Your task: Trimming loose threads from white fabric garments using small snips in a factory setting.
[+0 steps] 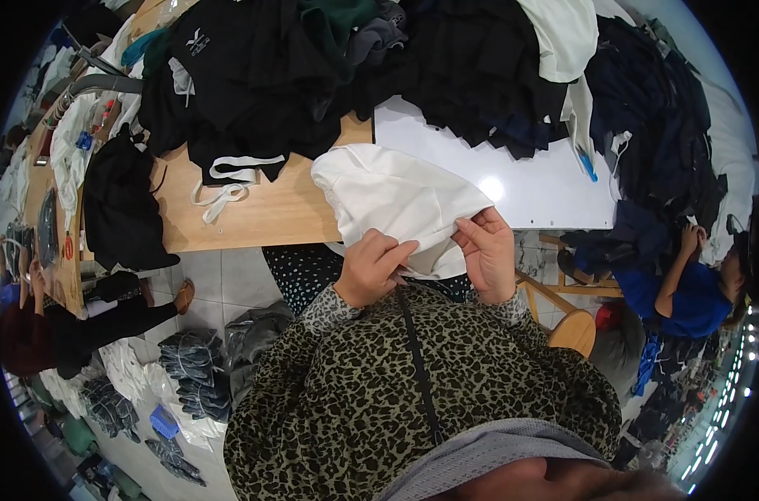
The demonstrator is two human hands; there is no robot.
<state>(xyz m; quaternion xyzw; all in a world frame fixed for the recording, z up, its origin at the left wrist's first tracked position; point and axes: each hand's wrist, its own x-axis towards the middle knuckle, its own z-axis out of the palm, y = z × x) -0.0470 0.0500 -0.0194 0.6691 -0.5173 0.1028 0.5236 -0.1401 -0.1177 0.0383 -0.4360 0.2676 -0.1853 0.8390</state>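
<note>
A white cloth garment (400, 196) spans both my hands at the table's near edge, its far part resting over the tabletop. My left hand (368, 267) is closed on its near edge, thumb and index finger pinching the fabric. On the right, my right hand (489, 255) grips the garment's corner between thumb and fingers. Part of the cloth hangs below the table edge, between my hands. What kind of garment it is does not show clearly.
Piled black garments (463, 67) cover the table's far side, with white drawstrings (220, 196) at the left. A slim blue object (588, 167) lies at the right. A person in blue (688, 292) handles dark cloth. Wrapped bundles (194, 371) lie on the floor.
</note>
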